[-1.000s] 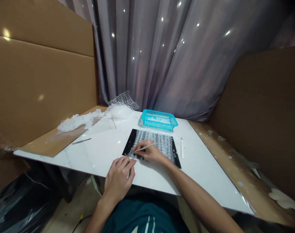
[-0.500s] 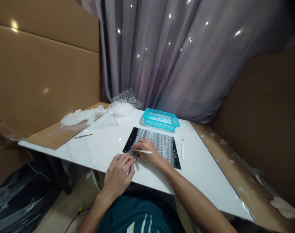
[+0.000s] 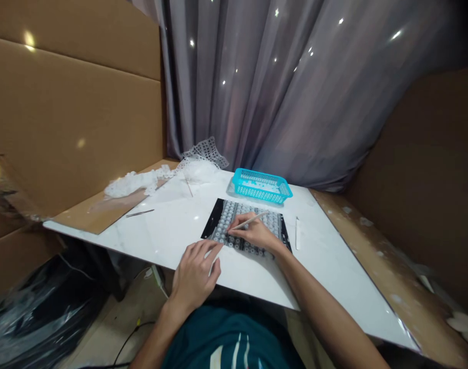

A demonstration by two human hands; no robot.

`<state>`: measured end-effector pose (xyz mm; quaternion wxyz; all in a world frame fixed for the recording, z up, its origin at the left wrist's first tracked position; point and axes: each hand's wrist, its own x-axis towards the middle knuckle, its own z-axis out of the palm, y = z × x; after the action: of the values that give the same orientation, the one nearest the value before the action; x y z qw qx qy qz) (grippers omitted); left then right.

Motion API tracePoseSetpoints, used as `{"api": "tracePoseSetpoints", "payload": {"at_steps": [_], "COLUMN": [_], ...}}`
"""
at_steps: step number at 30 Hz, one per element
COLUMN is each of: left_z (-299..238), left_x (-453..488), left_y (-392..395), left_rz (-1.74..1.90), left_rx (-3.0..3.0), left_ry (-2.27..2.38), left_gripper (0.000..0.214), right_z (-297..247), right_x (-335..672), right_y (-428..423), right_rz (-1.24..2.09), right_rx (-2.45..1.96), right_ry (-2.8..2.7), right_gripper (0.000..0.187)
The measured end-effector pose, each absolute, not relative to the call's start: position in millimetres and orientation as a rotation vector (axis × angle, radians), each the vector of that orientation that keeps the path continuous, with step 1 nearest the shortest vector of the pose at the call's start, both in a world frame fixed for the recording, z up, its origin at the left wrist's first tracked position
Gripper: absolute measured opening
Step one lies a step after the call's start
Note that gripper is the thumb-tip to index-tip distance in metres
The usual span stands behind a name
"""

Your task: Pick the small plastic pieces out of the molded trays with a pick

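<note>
On the table lies a black sheet [image 3: 212, 219] covered with rows of small, round, greyish-white pieces. My right hand [image 3: 255, 233] is over its middle, closed in a pinch around a thin pale pen-like tool [image 3: 249, 221]. The tool slants, its lower tip down among the rows toward the sheet's left side. My left hand [image 3: 197, 266] rests at the sheet's near left edge. Its fingers are stretched out, fingertips by the border, thumb apart, and I see nothing in it.
Behind the sheet stands a turquoise basket [image 3: 239, 190] with small white bits inside. A slim white tool [image 3: 298, 233] lies to the right, dark tweezers [image 3: 140, 213] to the left. Crumpled white material [image 3: 131, 185] and white netting [image 3: 208, 151] sit at the back left. Cardboard walls flank the table.
My right hand has moved right and away from my left hand, with the tool still pinched. The left hand has drawn slightly back, its thumb spreading. The view has shifted a little.
</note>
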<state>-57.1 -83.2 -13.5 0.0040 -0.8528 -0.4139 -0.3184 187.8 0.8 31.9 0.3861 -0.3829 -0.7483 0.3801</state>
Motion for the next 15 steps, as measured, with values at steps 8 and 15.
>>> {"api": "tracePoseSetpoints", "payload": {"at_steps": [8,15], "left_z": [-12.9,-14.3], "left_x": [-57.4,-57.6], "left_y": [-83.2,-82.1], "left_rz": [-0.961,-0.985], "left_rx": [-2.68,-2.674], "left_ry": [-1.244,-1.222], "left_gripper": [0.048,0.049], "right_z": [30.9,24.9], "right_x": [183.6,181.7], "right_y": [-2.0,-2.2], "right_rz": [1.021,0.894], "right_rx": [-0.929,-0.952], "right_ry": [-1.999,-2.061], "right_gripper": [0.03,0.02]}}
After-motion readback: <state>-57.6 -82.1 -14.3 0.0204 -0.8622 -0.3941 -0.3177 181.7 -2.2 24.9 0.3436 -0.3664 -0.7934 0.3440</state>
